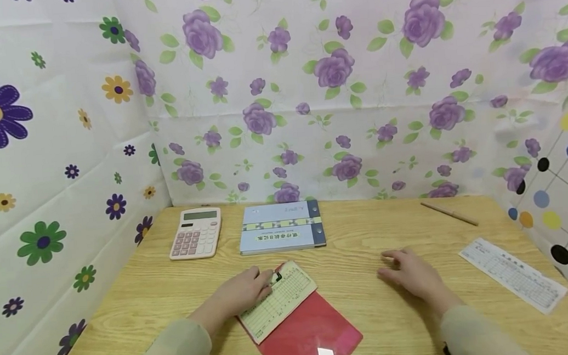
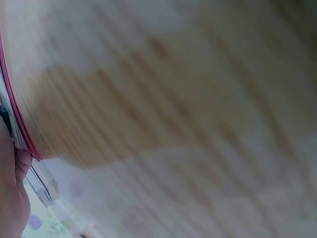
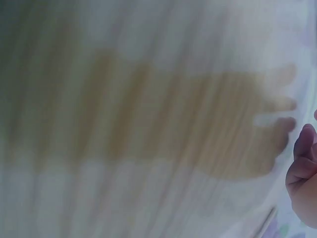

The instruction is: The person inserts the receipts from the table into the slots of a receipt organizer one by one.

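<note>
A red clipboard [image 1: 319,329] lies slanted on the table, with a pad of pale yellow ruled forms [image 1: 285,304] across its upper part. My left hand [image 1: 244,290] grips the clipboard's upper left edge, its fingertips over the dark clip [image 1: 278,277]. In the left wrist view the red edge [image 2: 20,119] meets the fingers of that hand [image 2: 12,183], and most of the board is out of frame. To the right, my right hand [image 1: 412,276] holds nothing, fingers loosely bent over the wood. The right wrist view catches its curled fingers [image 3: 303,173] and its shadow.
Along the back stand a pink-and-white calculator [image 1: 196,233] and a blue account book [image 1: 282,227]. A thin brown stick [image 1: 448,213] lies at the back right. In front of it is a white printed form [image 1: 513,274]. Patterned cloth walls [image 1: 307,88] close off the table's back and sides.
</note>
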A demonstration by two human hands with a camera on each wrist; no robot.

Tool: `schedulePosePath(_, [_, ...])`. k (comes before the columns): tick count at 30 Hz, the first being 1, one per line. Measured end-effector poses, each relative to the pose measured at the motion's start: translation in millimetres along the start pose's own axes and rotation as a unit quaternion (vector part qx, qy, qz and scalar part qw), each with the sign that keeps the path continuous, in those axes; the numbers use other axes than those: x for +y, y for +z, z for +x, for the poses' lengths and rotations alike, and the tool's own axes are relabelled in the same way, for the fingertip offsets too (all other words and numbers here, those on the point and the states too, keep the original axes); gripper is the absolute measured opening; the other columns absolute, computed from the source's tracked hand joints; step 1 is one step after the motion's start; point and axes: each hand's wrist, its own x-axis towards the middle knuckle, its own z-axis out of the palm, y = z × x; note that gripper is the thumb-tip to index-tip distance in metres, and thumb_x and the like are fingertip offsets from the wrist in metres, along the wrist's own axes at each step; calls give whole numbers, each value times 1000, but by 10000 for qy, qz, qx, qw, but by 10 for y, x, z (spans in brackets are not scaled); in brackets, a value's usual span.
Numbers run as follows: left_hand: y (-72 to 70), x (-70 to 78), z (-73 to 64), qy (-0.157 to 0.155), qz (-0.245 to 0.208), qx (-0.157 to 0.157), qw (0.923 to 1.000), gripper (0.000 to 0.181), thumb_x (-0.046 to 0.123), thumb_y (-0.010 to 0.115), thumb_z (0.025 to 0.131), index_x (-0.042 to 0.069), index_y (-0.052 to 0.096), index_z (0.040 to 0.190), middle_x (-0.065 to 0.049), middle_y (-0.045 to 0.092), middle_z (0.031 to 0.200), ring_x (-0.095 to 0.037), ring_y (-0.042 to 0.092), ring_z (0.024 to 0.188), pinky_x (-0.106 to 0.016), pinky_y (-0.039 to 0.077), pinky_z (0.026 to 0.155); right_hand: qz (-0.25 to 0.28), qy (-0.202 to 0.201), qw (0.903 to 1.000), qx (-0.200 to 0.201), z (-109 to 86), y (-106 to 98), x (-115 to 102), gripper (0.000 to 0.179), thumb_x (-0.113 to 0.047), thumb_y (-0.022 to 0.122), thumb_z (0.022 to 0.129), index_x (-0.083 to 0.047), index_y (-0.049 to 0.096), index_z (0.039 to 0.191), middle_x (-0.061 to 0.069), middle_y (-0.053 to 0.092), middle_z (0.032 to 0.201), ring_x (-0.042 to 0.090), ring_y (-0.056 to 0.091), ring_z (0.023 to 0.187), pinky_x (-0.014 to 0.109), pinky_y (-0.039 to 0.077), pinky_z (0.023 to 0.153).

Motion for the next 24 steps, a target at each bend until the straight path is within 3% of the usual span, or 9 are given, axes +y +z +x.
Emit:
schedulePosePath(7, [11, -1, -7, 17, 4, 41, 10000, 42, 34, 49, 98, 10, 48, 132, 0, 42, 85, -10, 39, 67, -26, 40, 61, -461, 244, 9986, -129, -220, -318, 619, 76, -63, 53, 85, -3, 50, 132, 24, 49, 112, 39, 56, 93, 54, 45, 70])
schedulePosePath(14, [2, -1, -6, 14, 10, 46, 10000, 45, 36, 49, 97, 8, 49, 133, 1, 42, 86, -10, 39, 68, -26, 40, 63, -919, 738, 9927, -266, -456, -675, 1229, 87, -68, 46, 85, 5, 45, 132, 40, 41, 113, 53, 44, 101, 58, 43, 68])
schedulePosePath(19, [1, -1, -9, -17, 24, 33, 10000, 45, 37, 49, 97, 9, 49, 133, 0, 43, 86, -9, 40, 68, -26, 40, 63, -886, 1396, 9847, -550, -581, -891, 1479, 95, -73, 39, 84, 7, 37, 135, 48, 30, 118, 62, 33, 106, 67, 38, 69])
schedulePosePath(24, [6, 3, -9, -42, 10, 55, 10000, 46, 37, 49, 97, 9, 49, 133, 0, 43, 87, -10, 40, 69, -27, 41, 64, -1183, 1904, 9723, -661, -688, -950, 1633, 102, -78, 35, 81, 10, 37, 132, 48, 32, 117, 63, 32, 104, 68, 37, 71])
